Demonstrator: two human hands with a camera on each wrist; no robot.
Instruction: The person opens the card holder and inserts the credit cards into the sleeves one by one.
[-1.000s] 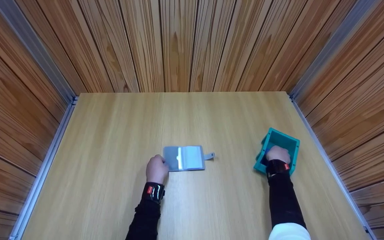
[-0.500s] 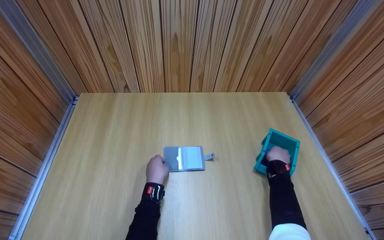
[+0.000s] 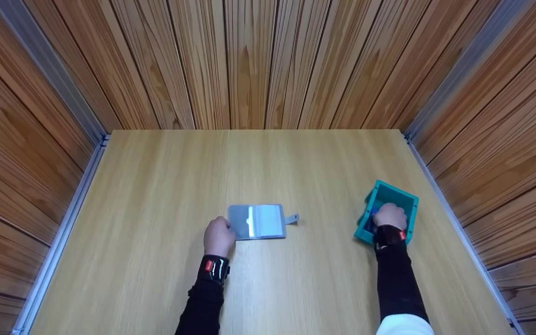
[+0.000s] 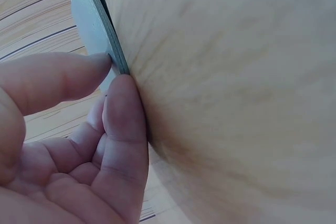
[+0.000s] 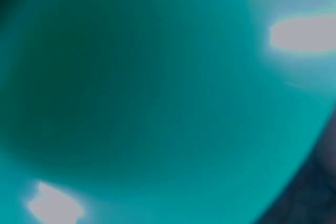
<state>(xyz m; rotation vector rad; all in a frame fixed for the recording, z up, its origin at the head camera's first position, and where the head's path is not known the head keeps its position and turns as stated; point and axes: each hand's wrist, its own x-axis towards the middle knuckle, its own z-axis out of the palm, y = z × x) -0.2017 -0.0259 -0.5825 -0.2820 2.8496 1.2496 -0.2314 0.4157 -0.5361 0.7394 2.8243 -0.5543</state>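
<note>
On the counter (image 3: 156,186) stood a teal bin (image 3: 402,198), a blur in the right wrist view. Left of it lay a light-blue card holder (image 3: 258,222), its edge pinched by the left hand (image 3: 218,236). The right hand (image 3: 390,216) was in the bin, fingers hidden, hold impossible to tell; a blue item (image 3: 370,225) there was mostly covered.

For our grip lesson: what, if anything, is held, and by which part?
The left hand pinches the rectangular, open, blue-grey wallet by its left edge. For the right hand, inside the teal plastic box, it cannot be told.
</note>
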